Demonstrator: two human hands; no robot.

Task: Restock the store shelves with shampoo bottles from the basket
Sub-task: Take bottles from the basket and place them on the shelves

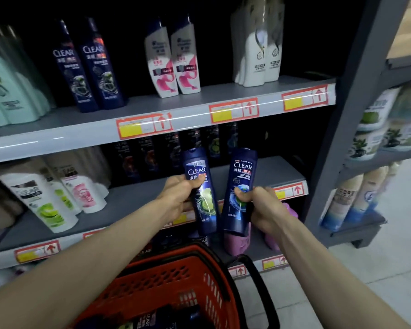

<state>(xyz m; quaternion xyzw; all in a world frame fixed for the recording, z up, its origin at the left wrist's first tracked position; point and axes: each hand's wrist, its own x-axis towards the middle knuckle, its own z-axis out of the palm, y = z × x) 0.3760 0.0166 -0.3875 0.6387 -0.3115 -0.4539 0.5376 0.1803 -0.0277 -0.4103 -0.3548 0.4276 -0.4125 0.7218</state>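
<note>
My left hand (179, 198) grips a dark blue CLEAR shampoo bottle with a lime picture (203, 205), held upright. My right hand (261, 207) grips a second dark blue CLEAR bottle with a blue swirl label (241, 176), also upright. Both bottles hang in the air in front of the middle shelf (133, 200), side by side and a little apart. Below my arms sits the red basket (166, 281) with black handles; several more dark bottles (152, 319) lie in it.
The top shelf (180, 108) carries two dark CLEAR bottles (88, 67), pink-and-white bottles (173, 65) and white bottles (259, 48). White bottles (50, 200) stand on the middle shelf's left, dark ones (152, 155) at its back. Purple bottles (237, 241) stand lower. Another rack (365, 143) stands right.
</note>
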